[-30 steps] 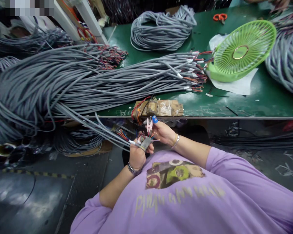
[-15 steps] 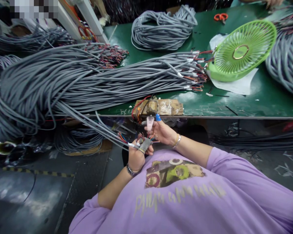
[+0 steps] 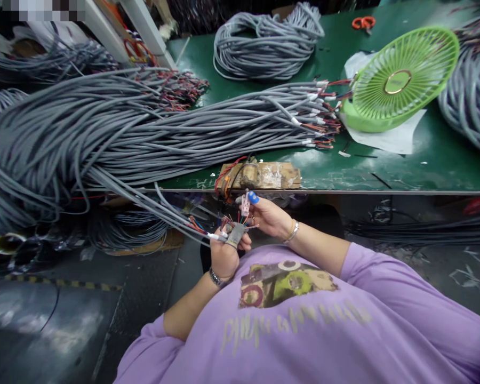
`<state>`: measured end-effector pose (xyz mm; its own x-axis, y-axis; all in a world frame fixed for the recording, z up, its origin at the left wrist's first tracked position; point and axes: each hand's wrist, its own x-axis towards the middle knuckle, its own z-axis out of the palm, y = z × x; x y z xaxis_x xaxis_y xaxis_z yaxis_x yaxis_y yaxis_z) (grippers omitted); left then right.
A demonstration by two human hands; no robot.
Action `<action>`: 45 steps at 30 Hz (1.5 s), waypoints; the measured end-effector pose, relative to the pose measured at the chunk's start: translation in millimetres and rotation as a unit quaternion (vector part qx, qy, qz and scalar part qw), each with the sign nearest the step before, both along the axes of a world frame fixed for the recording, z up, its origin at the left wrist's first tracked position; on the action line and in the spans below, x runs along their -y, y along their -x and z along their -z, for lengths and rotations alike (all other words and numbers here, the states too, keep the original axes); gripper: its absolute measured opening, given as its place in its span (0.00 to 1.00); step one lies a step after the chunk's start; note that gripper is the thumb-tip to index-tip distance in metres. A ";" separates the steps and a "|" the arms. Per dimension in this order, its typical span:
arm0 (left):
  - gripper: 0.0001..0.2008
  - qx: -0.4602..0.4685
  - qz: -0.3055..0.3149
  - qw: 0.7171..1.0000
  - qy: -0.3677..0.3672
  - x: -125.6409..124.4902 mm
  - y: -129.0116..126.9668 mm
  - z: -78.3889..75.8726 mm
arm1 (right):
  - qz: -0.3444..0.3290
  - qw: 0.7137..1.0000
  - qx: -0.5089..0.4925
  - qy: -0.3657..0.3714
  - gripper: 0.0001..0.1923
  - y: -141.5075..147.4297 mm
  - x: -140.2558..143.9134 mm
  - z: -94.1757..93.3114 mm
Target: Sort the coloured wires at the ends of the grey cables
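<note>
My left hand (image 3: 223, 260) is closed around the ends of several grey cables (image 3: 176, 218) just in front of the table edge. Coloured wires (image 3: 197, 224) fan out of the stripped cable ends, and a grey wrap (image 3: 236, 234) covers its thumb. Beside it, my right hand (image 3: 272, 217) pinches a small pale pink, translucent piece (image 3: 245, 205), whose exact kind I cannot make out. A blue cover (image 3: 253, 198) sits on one of that hand's fingertips. Thin wires reach up from the left hand to the pink piece; whether they enter it is too small to tell.
A long bundle of grey cables (image 3: 208, 128) lies across the green table (image 3: 444, 173). Past it are a coiled cable (image 3: 264, 45), orange scissors (image 3: 363, 23) and a green fan (image 3: 400, 80). A wooden block (image 3: 282, 176) with wires sits at the front edge.
My right hand has shifted slightly left, its blue-covered fingertip now against the pink piece, which has tilted. The left hand's thumb has turned a little over the wires. The view has shifted slightly.
</note>
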<state>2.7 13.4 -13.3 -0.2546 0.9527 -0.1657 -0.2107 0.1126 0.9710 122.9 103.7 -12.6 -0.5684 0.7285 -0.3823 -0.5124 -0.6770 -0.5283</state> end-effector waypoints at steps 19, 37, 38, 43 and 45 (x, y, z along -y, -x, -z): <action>0.14 0.000 0.003 1.000 0.013 4.6 0.8 -0.4 | -0.028 0.999 -0.020 0.031 0.24 -3.6 1.9 -1.0; 0.14 0.010 -0.037 0.999 -0.009 -4.5 -2.2 -5.8 | 0.027 0.996 0.018 -0.089 0.22 1.0 -2.9 14.8; 0.14 0.009 -0.038 0.999 -0.010 -5.0 -2.7 -5.6 | 0.013 0.997 0.013 -0.078 0.23 2.0 -4.0 13.9; 0.14 0.004 -0.036 0.999 -0.011 -5.9 -3.2 -4.8 | 0.000 1.000 -0.012 -0.007 0.21 6.9 -8.5 5.2; 0.14 0.000 -0.034 0.999 -0.005 -5.4 -2.5 -3.8 | 0.017 1.000 -0.015 0.008 0.20 8.8 -9.0 3.5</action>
<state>5.3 18.8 -9.5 -0.3184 0.9349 -0.1565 -0.2180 0.0884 0.9719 114.1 112.7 -16.1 -0.5556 0.7412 -0.3767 -0.5506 -0.6675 -0.5013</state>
